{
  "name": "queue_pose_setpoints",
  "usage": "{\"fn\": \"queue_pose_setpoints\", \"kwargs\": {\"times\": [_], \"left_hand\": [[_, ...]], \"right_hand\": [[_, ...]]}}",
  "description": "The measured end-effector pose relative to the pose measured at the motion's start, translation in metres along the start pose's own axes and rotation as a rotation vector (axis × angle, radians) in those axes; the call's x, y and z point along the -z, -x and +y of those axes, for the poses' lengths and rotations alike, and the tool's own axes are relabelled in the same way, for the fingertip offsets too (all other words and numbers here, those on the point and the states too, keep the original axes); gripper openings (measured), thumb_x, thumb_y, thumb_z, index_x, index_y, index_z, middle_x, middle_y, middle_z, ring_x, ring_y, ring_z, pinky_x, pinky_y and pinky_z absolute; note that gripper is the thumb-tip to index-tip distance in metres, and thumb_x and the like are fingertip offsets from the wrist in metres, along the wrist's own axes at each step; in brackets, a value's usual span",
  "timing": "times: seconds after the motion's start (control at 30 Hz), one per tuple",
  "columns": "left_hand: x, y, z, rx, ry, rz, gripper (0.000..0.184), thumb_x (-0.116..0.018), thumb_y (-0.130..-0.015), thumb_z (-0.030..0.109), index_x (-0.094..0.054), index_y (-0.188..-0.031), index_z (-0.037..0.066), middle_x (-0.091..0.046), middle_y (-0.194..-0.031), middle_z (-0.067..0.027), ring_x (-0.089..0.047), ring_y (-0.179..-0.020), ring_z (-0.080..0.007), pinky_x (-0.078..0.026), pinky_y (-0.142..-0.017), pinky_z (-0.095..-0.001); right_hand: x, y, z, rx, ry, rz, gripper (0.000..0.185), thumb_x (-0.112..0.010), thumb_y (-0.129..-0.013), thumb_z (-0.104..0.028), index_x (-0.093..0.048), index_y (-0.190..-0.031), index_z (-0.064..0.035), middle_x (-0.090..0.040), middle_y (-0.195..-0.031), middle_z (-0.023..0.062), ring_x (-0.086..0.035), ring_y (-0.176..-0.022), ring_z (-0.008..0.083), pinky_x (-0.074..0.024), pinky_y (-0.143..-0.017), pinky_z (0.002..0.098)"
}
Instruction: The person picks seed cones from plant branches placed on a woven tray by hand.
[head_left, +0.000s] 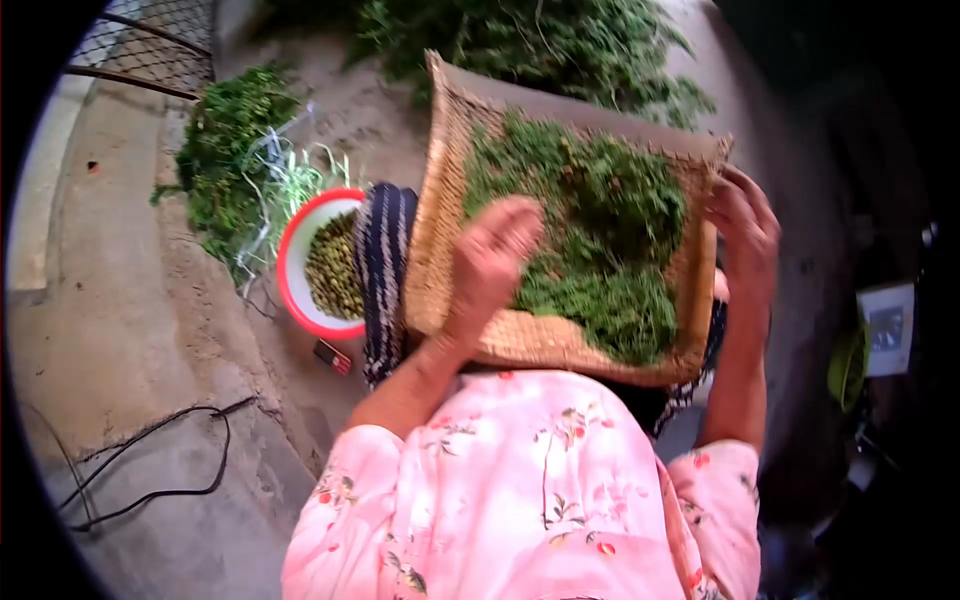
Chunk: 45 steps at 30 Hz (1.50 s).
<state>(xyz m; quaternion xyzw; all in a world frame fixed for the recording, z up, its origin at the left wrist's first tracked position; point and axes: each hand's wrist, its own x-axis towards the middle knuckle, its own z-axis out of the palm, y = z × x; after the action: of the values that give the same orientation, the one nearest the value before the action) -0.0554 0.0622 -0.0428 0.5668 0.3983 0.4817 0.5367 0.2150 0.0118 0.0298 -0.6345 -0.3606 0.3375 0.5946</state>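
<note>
Two bare hands are well apart at a woven tray (pixel 530 338), which lies across the lap of a person in a pink flowered shirt (pixel 540 450), with loose feathery greens (pixel 610 310) spread inside it. The right hand (pixel 745 220) is clamped on the tray's right rim near the far corner, I'd judge to steady it, since its near edge rests close against the body. The left hand (pixel 497 245) hangs over the left part of the tray, fingers curled beside the greens; it is blurred, so I cannot tell whether anything is pinched there. A dark striped cloth (pixel 385 270) seems to cover the knee at the tray's left side, and just beyond it sits a red-rimmed bowl (pixel 299 262) of small greenish pods (pixel 335 265), probably placed there to be within the left hand's reach. Farther out, left of the tray, a leafy bundle (pixel 230 150) lies beside some pale strips (pixel 285 180), and past the tray's far edge spreads a bigger green heap (pixel 560 45). As for writing, I can read none: left of the tray's near corner lies a small red-and-black object (pixel 333 357), its markings too tiny, and well off to the tray's right a white card (pixel 887 328) shows only a grey patch.
</note>
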Motion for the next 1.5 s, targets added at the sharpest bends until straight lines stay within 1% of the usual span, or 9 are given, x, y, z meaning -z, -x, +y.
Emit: {"fn": "queue_pose_setpoints", "kwargs": {"times": [0.17, 0.23, 0.33, 0.47, 0.63, 0.9, 1.07, 1.17, 1.5], "left_hand": [[0.045, -0.043, 0.019, 0.281, 0.36, 0.116, 0.018, -0.059, -0.087, 0.017, -0.062, -0.098, 0.003, -0.066, -0.087, -0.0069, -0.064, -0.073, -0.0138, -0.054, -0.068, -0.0254], [0.054, -0.059, 0.016, 0.269, 0.334, 0.005, 0.019, -0.059, -0.088, 0.019, -0.062, -0.098, 0.003, -0.066, -0.087, -0.0066, -0.064, -0.074, -0.0138, -0.054, -0.069, -0.0253], [0.061, -0.069, -0.014, 0.314, 0.339, -0.049, 0.019, -0.058, -0.089, 0.018, -0.062, -0.098, 0.002, -0.066, -0.086, -0.0059, -0.064, -0.076, -0.0138, -0.054, -0.071, -0.0256], [0.062, -0.071, -0.025, 0.345, 0.381, -0.096, 0.019, -0.056, -0.09, 0.016, -0.061, -0.101, 0.001, -0.065, -0.09, -0.0073, -0.064, -0.079, -0.0149, -0.053, -0.075, -0.0269], [0.064, -0.073, -0.029, 0.358, 0.39, -0.154, 0.021, -0.055, -0.09, 0.016, -0.059, -0.103, -0.001, -0.065, -0.091, -0.0087, -0.064, -0.081, -0.0157, -0.054, -0.076, -0.0285], [0.068, -0.075, -0.03, 0.355, 0.478, -0.181, 0.022, -0.054, -0.091, 0.016, -0.059, -0.104, 0.0, -0.064, -0.094, -0.0097, -0.064, -0.085, -0.0172, -0.054, -0.078, -0.0296], [0.068, -0.075, -0.03, 0.364, 0.46, -0.176, 0.022, -0.054, -0.091, 0.016, -0.059, -0.104, 0.0, -0.064, -0.094, -0.0096, -0.064, -0.085, -0.0168, -0.054, -0.078, -0.0289], [0.068, -0.076, -0.031, 0.353, 0.428, -0.179, 0.022, -0.054, -0.091, 0.017, -0.059, -0.104, 0.0, -0.064, -0.093, -0.0094, -0.064, -0.085, -0.0164, -0.054, -0.078, -0.028], [0.066, -0.077, -0.031, 0.356, 0.361, -0.184, 0.023, -0.054, -0.091, 0.018, -0.059, -0.105, 0.0, -0.064, -0.091, -0.0077, -0.063, -0.082, -0.0146, -0.053, -0.076, -0.0261]], "right_hand": [[-0.093, -0.01, 0.046, 0.079, 0.471, -0.768, 0.027, -0.056, -0.088, -0.016, -0.058, -0.112, -0.0047, -0.062, -0.094, 0.0048, -0.058, -0.082, 0.01, -0.048, -0.069, 0.0264], [-0.122, -0.012, 0.076, 0.068, 0.612, -0.76, 0.023, -0.057, -0.086, -0.012, -0.06, -0.107, -0.0035, -0.063, -0.089, 0.006, -0.059, -0.08, 0.0113, -0.0486, -0.067, 0.0281], [-0.149, -0.006, 0.119, 0.346, 0.653, -0.716, 0.02, -0.052, -0.08, -0.003, -0.064, -0.095, -0.0041, -0.063, -0.09, 0.0164, -0.061, -0.085, 0.0322, -0.0486, -0.076, 0.0385], [-0.16, 0.001, 0.146, 0.484, 0.653, -0.74, 0.021, -0.055, -0.073, -0.004, -0.063, -0.093, -0.0053, -0.06, -0.089, 0.016, -0.058, -0.087, 0.0364, -0.0476, -0.075, 0.0432], [-0.133, -0.012, 0.146, 0.363, 1.207, -0.504, 0.01, -0.053, -0.074, -0.006, -0.057, -0.083, -0.007, -0.056, -0.084, 0.0145, -0.058, -0.082, 0.035, -0.0472, -0.068, 0.0448], [-0.155, 0.016, 0.134, 0.457, 0.682, -0.892, 0.021, -0.067, -0.072, -0.009, -0.058, -0.09, -0.0023, -0.06, -0.085, 0.0128, -0.06, -0.08, 0.0308, -0.0479, -0.069, 0.0381], [-0.139, 0.0, 0.146, 0.184, 0.961, -0.872, 0.022, -0.063, -0.067, -0.002, -0.058, -0.089, -0.0033, -0.059, -0.089, 0.0137, -0.057, -0.089, 0.0329, -0.047, -0.074, 0.0396], [-0.123, -0.008, 0.14, 0.304, 1.221, -0.715, 0.015, -0.051, -0.075, -0.002, -0.061, -0.085, -0.0057, -0.059, -0.086, 0.0155, -0.058, -0.086, 0.035, -0.0478, -0.073, 0.043], [-0.161, 0.016, 0.134, 0.354, 0.987, -0.63, 0.011, -0.06, -0.078, -0.013, -0.056, -0.086, -0.0069, -0.055, -0.087, 0.0127, -0.056, -0.086, 0.0337, -0.0458, -0.071, 0.042]]}}
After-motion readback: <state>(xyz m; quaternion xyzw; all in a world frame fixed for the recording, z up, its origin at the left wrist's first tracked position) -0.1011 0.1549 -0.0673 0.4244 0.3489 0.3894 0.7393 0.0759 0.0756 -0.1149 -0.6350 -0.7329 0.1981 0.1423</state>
